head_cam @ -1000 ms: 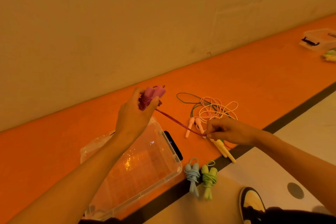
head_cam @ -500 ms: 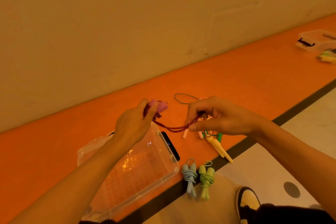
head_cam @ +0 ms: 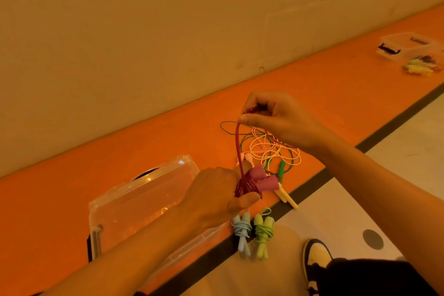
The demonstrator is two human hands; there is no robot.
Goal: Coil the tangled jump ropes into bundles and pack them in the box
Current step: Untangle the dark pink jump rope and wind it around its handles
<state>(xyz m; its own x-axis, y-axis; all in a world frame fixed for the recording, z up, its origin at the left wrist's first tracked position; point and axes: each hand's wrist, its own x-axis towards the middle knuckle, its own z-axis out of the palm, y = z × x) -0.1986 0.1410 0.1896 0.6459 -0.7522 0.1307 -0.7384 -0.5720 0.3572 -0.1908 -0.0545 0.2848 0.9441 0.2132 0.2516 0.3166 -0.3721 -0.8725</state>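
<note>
**Orange floor, red rope in both hands**

Orange floor (head_cam: 72,211) runs along a plain wall (head_cam: 144,43). A clear box (head_cam: 153,176) lies on it, under the left arm. The left hand (head_cam: 216,197) grips two pink handles (head_cam: 260,179) with red rope (head_cam: 237,146) wound round them. The right hand (head_cam: 276,120) pinches that rope, lifted higher. Tangled ropes (head_cam: 271,151) lie behind the hands. A blue bundle (head_cam: 242,230) and a green bundle (head_cam: 263,232) rest beside the box.

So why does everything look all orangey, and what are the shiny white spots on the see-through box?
Head view: warm yellowish light tints the wall, so colours skew orange; the white spots on the clear box are glare off its shiny plastic; the far box at the top right looks soft and small; the purple rope is sharp, without motion smear.
</note>
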